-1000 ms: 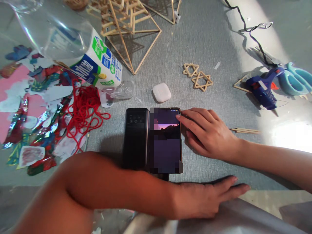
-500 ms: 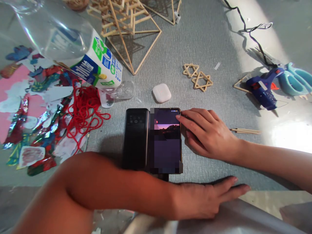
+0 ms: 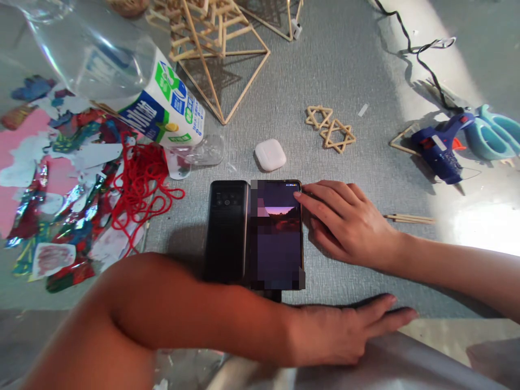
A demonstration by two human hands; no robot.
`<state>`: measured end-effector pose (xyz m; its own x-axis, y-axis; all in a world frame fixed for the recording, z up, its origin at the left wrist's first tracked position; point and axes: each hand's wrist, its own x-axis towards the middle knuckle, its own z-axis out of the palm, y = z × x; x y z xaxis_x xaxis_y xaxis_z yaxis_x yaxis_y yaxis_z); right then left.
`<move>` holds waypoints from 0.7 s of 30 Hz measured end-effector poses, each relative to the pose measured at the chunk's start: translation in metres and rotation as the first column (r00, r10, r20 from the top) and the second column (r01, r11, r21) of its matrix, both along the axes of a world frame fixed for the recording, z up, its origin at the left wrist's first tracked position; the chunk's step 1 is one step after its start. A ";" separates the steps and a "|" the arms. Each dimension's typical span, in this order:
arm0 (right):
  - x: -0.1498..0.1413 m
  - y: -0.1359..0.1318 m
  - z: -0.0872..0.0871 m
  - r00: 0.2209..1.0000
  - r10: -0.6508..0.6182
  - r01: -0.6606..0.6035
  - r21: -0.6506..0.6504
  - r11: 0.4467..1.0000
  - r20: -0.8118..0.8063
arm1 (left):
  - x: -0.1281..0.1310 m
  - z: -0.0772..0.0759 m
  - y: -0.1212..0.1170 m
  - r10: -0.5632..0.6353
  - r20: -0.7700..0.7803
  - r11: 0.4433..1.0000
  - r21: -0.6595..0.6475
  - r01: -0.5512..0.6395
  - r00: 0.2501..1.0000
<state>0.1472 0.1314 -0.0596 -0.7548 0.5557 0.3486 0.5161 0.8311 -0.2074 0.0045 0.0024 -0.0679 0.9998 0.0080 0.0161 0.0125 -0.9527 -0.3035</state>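
A phone with a lit screen [image 3: 280, 254] stands or lies face up, showing a dusky landscape picture; parts of it are pixelated. My right hand [image 3: 345, 222] rests at its right side, fingers stretched and loosely together, the index fingertip touching the upper right edge. Along the near table edge lies my left hand [image 3: 337, 333], its forearm crossing below the phones and its fingers extended with nothing in them. A second, black phone [image 3: 226, 238] is beside the lit one, its camera side up. Just beyond them sits a white earbud case [image 3: 270, 155].
Left are a large plastic bottle [image 3: 142, 108], red yarn [image 3: 142, 173] and shiny scraps [image 3: 60, 157]. Stick frames [image 3: 244, 52] stand at the back. Stick stars [image 3: 338, 135], a blue glue gun [image 3: 436, 146], scissors [image 3: 491, 132] and loose sticks [image 3: 410, 219] lie right.
The landscape picture on the phone's screen looks slightly different. Both hands and the things on the table stay where they were.
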 end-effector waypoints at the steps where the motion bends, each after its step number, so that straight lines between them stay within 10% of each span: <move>1: 0.000 0.000 0.000 1.000 0.000 0.000 0.000 1.000 0.000 | 0.000 0.000 0.000 0.005 0.003 1.000 -0.004 -0.005 1.000; 21: 0.000 -0.001 0.000 1.000 -0.005 0.005 -0.042 0.999 0.000 | 0.000 0.002 0.000 0.029 -0.001 1.000 -0.001 -0.029 1.000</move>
